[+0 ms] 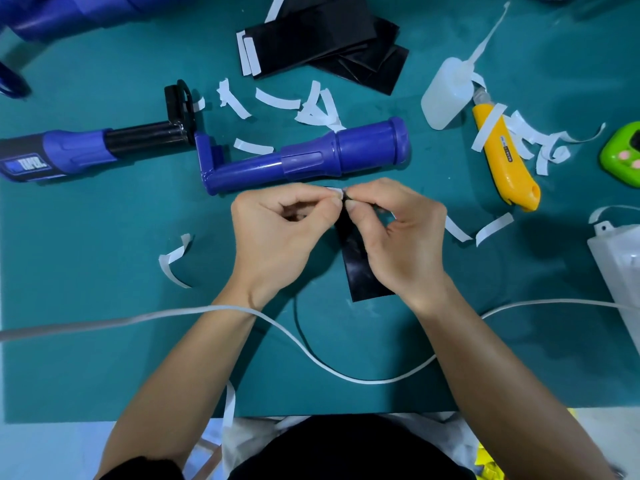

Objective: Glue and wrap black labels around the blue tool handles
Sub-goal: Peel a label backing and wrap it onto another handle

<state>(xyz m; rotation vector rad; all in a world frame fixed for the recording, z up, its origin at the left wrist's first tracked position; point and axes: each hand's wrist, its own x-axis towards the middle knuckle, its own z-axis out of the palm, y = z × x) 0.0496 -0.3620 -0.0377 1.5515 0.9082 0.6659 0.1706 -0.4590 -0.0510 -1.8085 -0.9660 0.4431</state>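
Note:
A black label (360, 268) hangs over the green mat between my hands. My right hand (391, 233) pinches its top edge, and my left hand (280, 230) pinches a white backing strip (335, 192) at that same edge. Just beyond my fingers lies a bare blue tool handle (311, 157) on its side. A second blue handle (65, 152) with a printed black label lies at the far left. A pile of black labels (329, 46) sits at the back. The white glue bottle (446, 91) lies at the back right.
Peeled white backing strips (277, 100) are scattered over the green mat (104, 237). A yellow utility knife (505, 161) lies right of the handle, a green object (623, 154) at the right edge. A white cable (311, 351) crosses in front, under my forearms. A white box (620, 258) stands at right.

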